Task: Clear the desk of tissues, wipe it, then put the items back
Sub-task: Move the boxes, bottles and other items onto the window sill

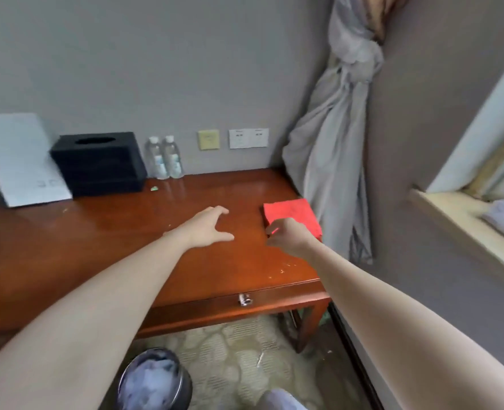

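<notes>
A red cloth [289,211] lies flat on the brown bench [96,247], close to the bench's right end. The right hand [289,235] is at the near edge of the red cloth and hides a bit of it. Its fingers are curled in. I cannot tell if they pinch the cloth or just touch it.

The left hand [212,226] is just left of the red cloth, low over the bare wood. Its fingers are spread and the thumb sticks out to the side. It holds nothing.

Far to the left of the red cloth, at the back by the wall, sits a black tissue box [99,162]. Two water bottles [164,158] stand side by side between that box and the cloth, right next to the box. A white card [19,161] leans on the wall, farther from the cloth than the box is.

A grey curtain [333,161] hangs just right of the red cloth. Down on the floor, nearer than the cloth and to its left, is a bin [186,389] with crumpled tissues [150,380] in it.
</notes>
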Demonstrator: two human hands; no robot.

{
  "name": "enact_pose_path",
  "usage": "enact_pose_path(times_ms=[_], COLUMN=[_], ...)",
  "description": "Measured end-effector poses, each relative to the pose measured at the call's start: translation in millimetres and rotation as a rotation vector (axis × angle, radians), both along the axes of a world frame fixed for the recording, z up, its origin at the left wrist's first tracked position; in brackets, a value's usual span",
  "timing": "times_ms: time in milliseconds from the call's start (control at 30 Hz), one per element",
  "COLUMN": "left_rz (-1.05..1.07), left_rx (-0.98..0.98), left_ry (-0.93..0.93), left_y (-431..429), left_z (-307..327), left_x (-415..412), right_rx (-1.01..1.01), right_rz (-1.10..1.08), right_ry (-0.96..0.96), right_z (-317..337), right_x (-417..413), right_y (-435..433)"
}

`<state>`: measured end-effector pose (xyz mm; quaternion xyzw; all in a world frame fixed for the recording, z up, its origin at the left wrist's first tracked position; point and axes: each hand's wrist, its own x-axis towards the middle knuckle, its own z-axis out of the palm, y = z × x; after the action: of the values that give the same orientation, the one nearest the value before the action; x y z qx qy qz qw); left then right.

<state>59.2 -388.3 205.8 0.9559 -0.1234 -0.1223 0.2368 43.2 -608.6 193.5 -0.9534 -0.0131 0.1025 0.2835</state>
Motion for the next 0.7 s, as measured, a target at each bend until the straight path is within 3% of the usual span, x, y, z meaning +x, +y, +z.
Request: enact_pose_path(times_ms=[333, 700], left_rz=[0.361, 0.559], left_rx=[-0.020, 0.023], left_ry=[0.012, -0.048], left_y=[110.0, 186.8], left_z=[-8.4, -22.8], left_x=[36.9, 182.7], right_rx=[0.032, 0.058], right_rz=[0.210, 0.257], right_ry=[0.065, 0.132], right_z=[-5.4, -24.8], right_x=[110.8, 267.0], right_y=[102.0, 171.0])
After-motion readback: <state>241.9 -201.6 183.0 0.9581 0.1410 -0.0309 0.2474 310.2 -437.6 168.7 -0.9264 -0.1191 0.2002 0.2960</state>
